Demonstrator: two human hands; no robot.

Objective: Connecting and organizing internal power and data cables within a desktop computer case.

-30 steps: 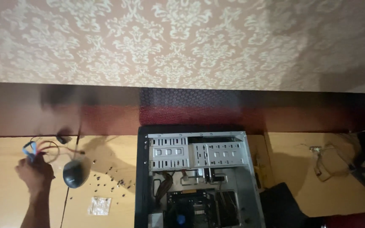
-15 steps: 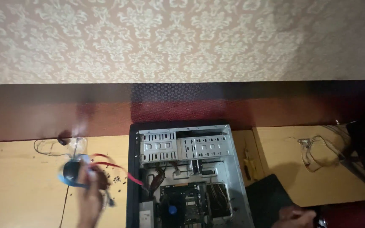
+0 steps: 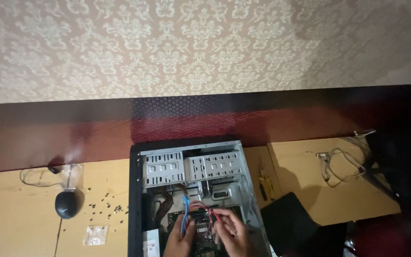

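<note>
My hands aren't out by the mouse now. A sec ago my left hand (image 3: 179,238) was over on the table w/ the blue cable (image 3: 185,214); now both hands are down inside the open PC case (image 3: 136,200). So the work has moved from the table into the box, right over the board.

Big stuff first. The desk (image 3: 15,223) is wide and light wood, w/ lots of open room on my left. The case sits in the middle, side off, metal drive bays (image 3: 191,166) at the far end. Its walls are close on both sides of my hands, so not much room to wiggle in there.

My left hand's fingers are closed round the blue cable, which stands up in the case. My right hand (image 3: 231,233) has fingers pinched narrow at the red wires (image 3: 212,212), but I can't tell if it truly grips them.

Small stuff: black mouse (image 3: 67,203) well apart on the left, tiny screws (image 3: 105,207) spread just beside it, a little clear bag (image 3: 95,234) near the edge. A yellow tool (image 3: 264,183) lies just right of the case.
</note>
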